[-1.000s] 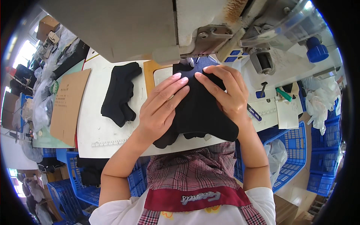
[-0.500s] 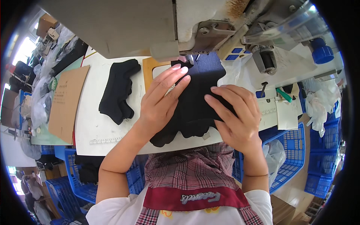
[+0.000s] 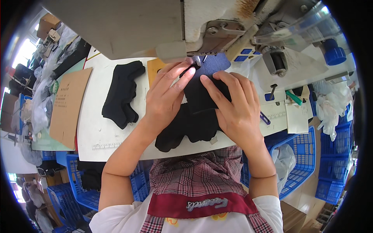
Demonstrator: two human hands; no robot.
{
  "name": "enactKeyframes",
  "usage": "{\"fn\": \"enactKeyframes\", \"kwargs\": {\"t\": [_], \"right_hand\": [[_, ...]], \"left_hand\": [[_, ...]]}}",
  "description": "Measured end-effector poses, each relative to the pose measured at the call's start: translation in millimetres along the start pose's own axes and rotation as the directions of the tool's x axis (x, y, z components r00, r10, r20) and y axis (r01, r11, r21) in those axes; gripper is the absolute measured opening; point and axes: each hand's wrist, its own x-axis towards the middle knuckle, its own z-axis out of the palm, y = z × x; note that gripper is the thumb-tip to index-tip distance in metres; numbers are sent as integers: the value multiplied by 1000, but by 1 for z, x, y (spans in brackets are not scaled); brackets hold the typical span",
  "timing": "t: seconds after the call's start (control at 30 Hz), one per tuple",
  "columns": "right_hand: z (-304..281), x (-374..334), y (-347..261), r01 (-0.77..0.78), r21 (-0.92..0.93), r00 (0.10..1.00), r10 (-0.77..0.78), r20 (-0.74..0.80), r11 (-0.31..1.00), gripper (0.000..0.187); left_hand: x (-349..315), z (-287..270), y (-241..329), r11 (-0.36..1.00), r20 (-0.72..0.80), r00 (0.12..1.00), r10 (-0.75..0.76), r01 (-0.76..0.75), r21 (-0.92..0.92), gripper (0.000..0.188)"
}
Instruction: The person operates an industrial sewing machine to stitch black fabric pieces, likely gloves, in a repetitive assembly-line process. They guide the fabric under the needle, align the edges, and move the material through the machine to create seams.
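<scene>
A black sock (image 3: 204,95) lies under the sewing machine head, its far end lit bluish by the lamp. My left hand (image 3: 165,89) holds the sock's left edge, its fingertips close beside the needle area (image 3: 199,61). My right hand (image 3: 235,101) grips the sock from the right, fingers bent over its top and thumb hidden by the cloth. More black socks (image 3: 186,130) lie just below, toward the table's front edge. Left of my hands rests a separate pile of black socks (image 3: 122,93).
The machine head (image 3: 217,27) hangs over the white table (image 3: 99,132). A cardboard sheet (image 3: 70,108) stands at the left. Blue baskets (image 3: 297,167) flank me below. A purple-handled tool (image 3: 265,118) and a green-handled tool (image 3: 294,98) lie at the right.
My right hand has moved up and left, toward the needle area. The sock under it has shifted away from me, uncovering the purple-handled tool. My left hand has moved slightly.
</scene>
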Motion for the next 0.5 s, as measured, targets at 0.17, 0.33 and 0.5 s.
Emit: {"fn": "enactKeyframes", "kwargs": {"t": [0.17,0.33,0.5], "right_hand": [[5,3,3,8,-8,999,-8,-36,1000,48],[5,6,2,14,-29,999,-15,-45,999,49],[10,5,0,15,-21,997,-17,-72,1000,48]], "left_hand": [[4,3,5,998,-46,997,-67,67,16,49],[2,7,0,998,-39,999,-37,39,53,50],[4,7,4,992,-33,994,-100,102,77,43]]}}
